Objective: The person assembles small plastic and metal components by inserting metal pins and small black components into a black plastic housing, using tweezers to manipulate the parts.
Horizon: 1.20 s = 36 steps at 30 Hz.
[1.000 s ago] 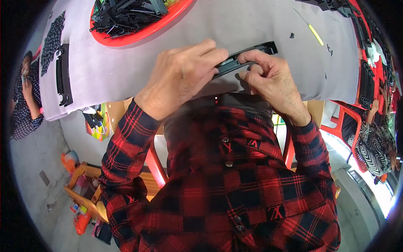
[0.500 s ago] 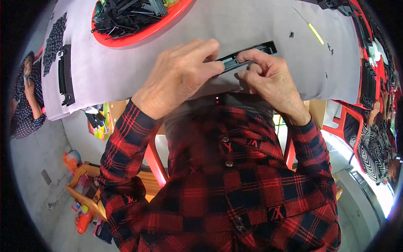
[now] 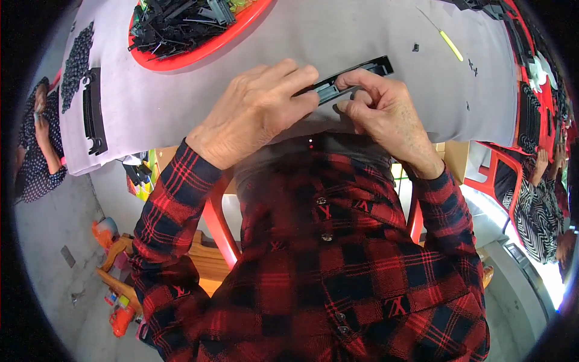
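A long, narrow black plastic housing, hollow like a channel, slants up to the right over the near part of the table. My left hand is closed on its left end, the thumb along the near side; the fingers hide that end. Over the right half of the housing curls my right hand. Its index finger presses into the channel, while the thumb sits just below the near edge with the other fingers folded in. A greyish piece shows inside the channel between the hands.
A red tray heaped with black plastic parts stands at the far left. Small black pieces and a black strip lie along the left edge. A yellow-handled pick lies at right, near a small black piece. Other people sit at both sides.
My left hand has shifted slightly in relation to the housing. The right index finger stays on the channel, and the view has drifted a little.
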Each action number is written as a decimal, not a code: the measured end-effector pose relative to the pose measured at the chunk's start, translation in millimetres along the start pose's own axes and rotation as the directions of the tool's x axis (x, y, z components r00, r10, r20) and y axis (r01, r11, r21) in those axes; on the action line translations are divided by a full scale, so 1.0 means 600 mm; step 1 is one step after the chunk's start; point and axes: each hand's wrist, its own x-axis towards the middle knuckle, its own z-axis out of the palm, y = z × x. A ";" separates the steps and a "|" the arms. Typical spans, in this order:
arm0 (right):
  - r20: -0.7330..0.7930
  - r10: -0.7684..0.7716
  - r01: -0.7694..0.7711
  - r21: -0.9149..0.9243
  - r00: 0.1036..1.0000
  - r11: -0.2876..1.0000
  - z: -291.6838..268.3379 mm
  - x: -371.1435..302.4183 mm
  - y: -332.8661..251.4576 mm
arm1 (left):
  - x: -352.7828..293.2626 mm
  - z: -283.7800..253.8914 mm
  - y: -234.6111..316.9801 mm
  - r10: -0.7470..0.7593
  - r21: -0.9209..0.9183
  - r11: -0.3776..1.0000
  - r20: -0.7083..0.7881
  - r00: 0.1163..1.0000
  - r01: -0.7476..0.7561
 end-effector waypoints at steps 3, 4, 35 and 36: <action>0.000 0.001 -0.001 0.004 1.000 1.000 0.005 0.001 0.001 | -0.004 0.007 -0.010 0.017 -0.045 0.999 0.005 1.000 -0.017; -0.009 0.004 -0.004 0.022 1.000 1.000 0.006 0.000 -0.001 | -0.004 0.006 -0.008 0.020 -0.046 0.999 0.003 1.000 -0.020; 0.136 -0.039 0.046 -0.048 0.990 0.998 -0.048 0.001 -0.019 | -0.005 0.029 0.013 -0.018 -0.037 0.999 -0.073 0.997 0.015; 0.064 -0.040 0.050 -0.169 0.997 0.984 -0.050 0.000 -0.030 | -0.004 0.029 0.014 -0.016 -0.033 0.999 -0.070 0.997 0.014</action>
